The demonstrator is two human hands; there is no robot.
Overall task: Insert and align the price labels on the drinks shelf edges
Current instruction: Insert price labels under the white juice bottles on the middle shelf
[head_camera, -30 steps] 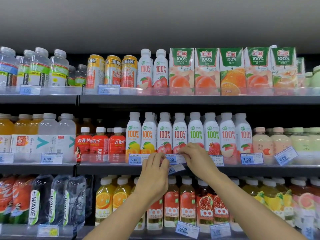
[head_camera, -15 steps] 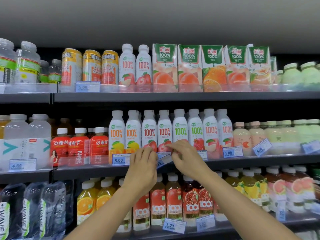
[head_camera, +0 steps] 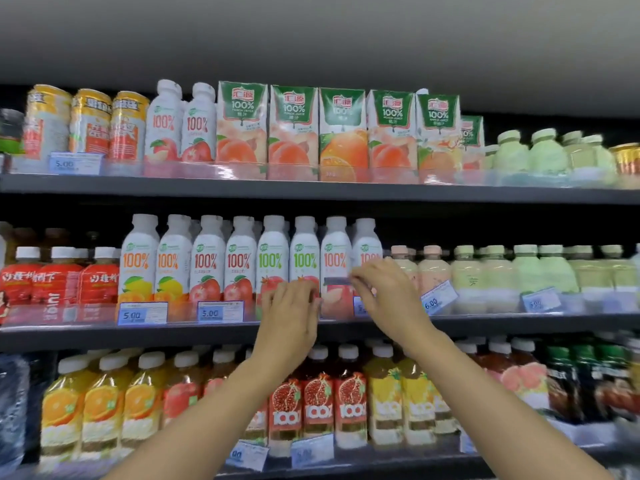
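Both my hands are raised to the clear front rail of the middle shelf (head_camera: 485, 322), in front of white 100% juice bottles (head_camera: 336, 261). My left hand (head_camera: 291, 317) has its fingers curled against the rail, back towards me, hiding what it touches. Over to the right, my right hand (head_camera: 384, 292) pinches a thin dark strip, a price label (head_camera: 337, 281) seen edge-on. Another label (head_camera: 360, 308) is half hidden behind that hand. Two 5.00 labels (head_camera: 142, 313) (head_camera: 220, 311) sit straight to the left. A 6.00 label (head_camera: 438, 299) hangs tilted to the right.
The top shelf carries juice cartons (head_camera: 294, 129), cans and one label (head_camera: 74, 163). Pale green bottles (head_camera: 526, 271) fill the middle shelf's right part, with a label (head_camera: 540, 301) below. Bottom-shelf juice bottles have tilted labels (head_camera: 247, 455) (head_camera: 311, 452). The picture is motion-blurred.
My view has swung right. Both hands have left the tilted label between them, which now sits straight, and have moved right along the middle rail to the following bottles.
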